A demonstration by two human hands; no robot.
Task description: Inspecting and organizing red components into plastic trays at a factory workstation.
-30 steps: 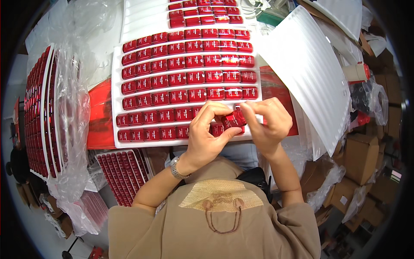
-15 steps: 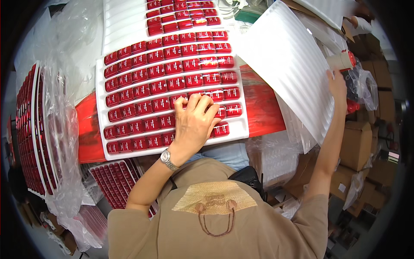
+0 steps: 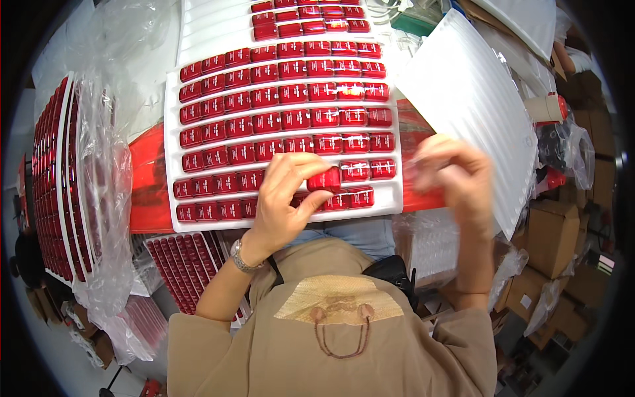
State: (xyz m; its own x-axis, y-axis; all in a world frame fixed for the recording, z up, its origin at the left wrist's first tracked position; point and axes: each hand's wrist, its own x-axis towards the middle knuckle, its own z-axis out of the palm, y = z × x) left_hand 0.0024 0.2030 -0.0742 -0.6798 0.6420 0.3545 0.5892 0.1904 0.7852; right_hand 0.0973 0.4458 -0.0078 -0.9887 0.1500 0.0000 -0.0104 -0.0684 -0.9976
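A white tray lies in front of me, filled with rows of small glossy red containers with pale print. Over its nearer rows, my left hand is closed, thumb and fingers gripping one red container that sits turned from the others. The fingers and hand hide part of the two nearest rows. To the right of the tray, my right hand is raised above the red surface. Motion smears its fingers, and whether it holds anything cannot be made out.
A white ridged sheet leans at the right, near a white cylinder with a red end. Filled trays stand at the left beside clear plastic film. Cardboard boxes are at far right. Another person's arm shows top right.
My right hand has left the white sheet's right side and come in toward the tray. My left hand, earlier resting over the rows, now grips a red container between thumb and fingers.
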